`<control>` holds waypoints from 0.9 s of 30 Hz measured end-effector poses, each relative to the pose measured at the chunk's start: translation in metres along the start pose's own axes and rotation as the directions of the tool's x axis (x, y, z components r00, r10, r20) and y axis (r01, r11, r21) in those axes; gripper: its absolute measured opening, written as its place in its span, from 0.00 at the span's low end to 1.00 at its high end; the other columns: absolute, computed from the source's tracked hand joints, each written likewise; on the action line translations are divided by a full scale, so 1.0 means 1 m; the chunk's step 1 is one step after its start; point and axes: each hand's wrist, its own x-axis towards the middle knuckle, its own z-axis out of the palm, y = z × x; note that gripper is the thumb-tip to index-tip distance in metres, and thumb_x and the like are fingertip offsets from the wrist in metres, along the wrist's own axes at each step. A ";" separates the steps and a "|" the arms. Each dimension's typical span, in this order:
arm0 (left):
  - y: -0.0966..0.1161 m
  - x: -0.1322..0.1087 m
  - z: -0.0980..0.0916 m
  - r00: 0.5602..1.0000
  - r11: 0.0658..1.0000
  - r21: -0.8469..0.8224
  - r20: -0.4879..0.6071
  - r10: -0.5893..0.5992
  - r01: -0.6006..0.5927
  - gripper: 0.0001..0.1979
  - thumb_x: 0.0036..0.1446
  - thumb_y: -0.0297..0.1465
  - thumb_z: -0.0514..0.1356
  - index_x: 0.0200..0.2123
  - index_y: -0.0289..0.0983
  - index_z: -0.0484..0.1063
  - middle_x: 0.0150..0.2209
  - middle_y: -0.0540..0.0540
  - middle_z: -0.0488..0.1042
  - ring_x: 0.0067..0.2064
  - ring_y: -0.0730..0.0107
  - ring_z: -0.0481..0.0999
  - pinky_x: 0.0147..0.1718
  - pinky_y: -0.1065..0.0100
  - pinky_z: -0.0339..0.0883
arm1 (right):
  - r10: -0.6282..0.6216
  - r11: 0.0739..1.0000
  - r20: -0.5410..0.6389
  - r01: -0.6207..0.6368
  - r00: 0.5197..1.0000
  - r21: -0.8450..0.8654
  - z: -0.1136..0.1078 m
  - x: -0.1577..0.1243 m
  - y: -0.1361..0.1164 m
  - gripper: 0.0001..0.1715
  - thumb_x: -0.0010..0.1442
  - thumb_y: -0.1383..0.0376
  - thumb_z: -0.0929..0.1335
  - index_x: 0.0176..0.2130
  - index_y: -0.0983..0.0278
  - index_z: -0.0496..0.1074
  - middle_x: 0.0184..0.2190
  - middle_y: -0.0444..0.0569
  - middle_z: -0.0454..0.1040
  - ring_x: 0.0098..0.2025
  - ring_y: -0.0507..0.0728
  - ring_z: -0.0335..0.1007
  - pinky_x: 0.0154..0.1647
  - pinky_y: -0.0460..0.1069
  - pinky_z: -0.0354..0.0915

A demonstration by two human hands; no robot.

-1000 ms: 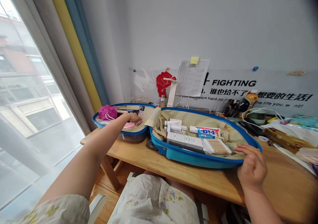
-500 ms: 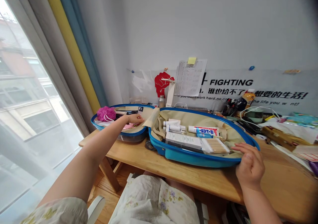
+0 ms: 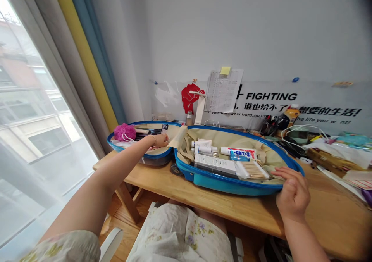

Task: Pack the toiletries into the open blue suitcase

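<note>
A blue suitcase point(image 3: 232, 189) with a beige lining lies open in two halves on the wooden table. My left hand point(image 3: 161, 140) reaches into its left half, fingers curled down and pressed together; whatever they hold is hidden. Near that hand are a purple bath puff point(image 3: 124, 132) with a white cord and some dark slim items. My right hand point(image 3: 293, 192) grips the right half's front right rim, fingers over the edge. That half holds a toothpaste box point(image 3: 242, 152), white tubes point(image 3: 203, 149), a long white box point(image 3: 215, 163) and a pack of cotton swabs point(image 3: 254, 171).
A silver bottle point(image 3: 189, 118) and a white lamp point(image 3: 199, 109) stand behind the suitcase. To the right are an orange-labelled bottle point(image 3: 290, 116), a gold pouch point(image 3: 331, 159), cables and papers. A curtain point(image 3: 87, 52) and window are on the left.
My left hand has shifted slightly, its fingers turning further down into the left half. My right hand stays on the rim.
</note>
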 end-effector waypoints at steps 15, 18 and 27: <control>0.033 -0.006 -0.026 0.985 0.989 0.133 -0.171 -0.037 0.060 0.19 0.63 0.38 0.59 0.54 0.36 0.67 0.52 0.41 0.71 0.48 0.62 0.74 0.46 0.54 0.72 | -0.025 1.000 0.005 0.025 1.000 -0.003 -0.001 0.001 -0.001 0.24 0.65 0.60 0.55 0.29 0.63 0.74 0.32 0.52 0.75 0.43 0.60 0.73 0.50 0.61 0.66; 0.054 -0.005 -0.050 0.974 0.989 0.146 -0.226 0.016 0.018 0.19 0.65 0.38 0.57 0.55 0.35 0.66 0.52 0.40 0.71 0.49 0.61 0.74 0.48 0.54 0.70 | -0.019 1.000 0.011 0.019 1.000 -0.001 -0.001 0.001 -0.002 0.25 0.66 0.59 0.55 0.30 0.64 0.74 0.32 0.53 0.75 0.43 0.60 0.73 0.50 0.61 0.66; 0.209 -0.010 -0.041 0.931 0.905 0.224 0.038 0.363 -0.362 0.16 0.61 0.30 0.55 0.52 0.38 0.69 0.51 0.43 0.76 0.49 0.63 0.76 0.48 0.66 0.69 | 0.015 1.000 -0.007 -0.015 1.000 -0.007 -0.001 0.001 -0.005 0.27 0.66 0.57 0.55 0.29 0.64 0.74 0.31 0.54 0.76 0.42 0.61 0.73 0.50 0.62 0.66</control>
